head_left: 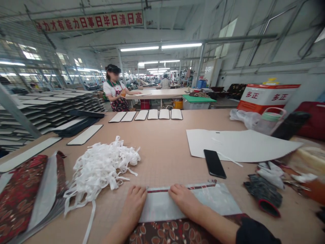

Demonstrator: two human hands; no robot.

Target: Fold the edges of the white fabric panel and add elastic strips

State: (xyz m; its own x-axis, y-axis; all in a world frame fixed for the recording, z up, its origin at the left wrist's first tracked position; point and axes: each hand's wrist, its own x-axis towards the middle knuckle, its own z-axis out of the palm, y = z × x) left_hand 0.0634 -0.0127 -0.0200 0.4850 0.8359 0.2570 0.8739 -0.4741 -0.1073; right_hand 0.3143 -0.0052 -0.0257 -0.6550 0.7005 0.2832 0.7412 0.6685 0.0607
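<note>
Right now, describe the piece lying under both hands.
The grey panel lies flat at the near edge of the table, silvery and slightly glossy, with a red-striped band along its far edge. The left hand and right hand press on it palm down. Its near part shows red leaf-print fabric.

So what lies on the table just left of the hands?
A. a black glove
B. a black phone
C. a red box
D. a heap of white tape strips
D: the heap of white tape strips lies left of the left hand; the phone and the glove lie to the right.
</note>
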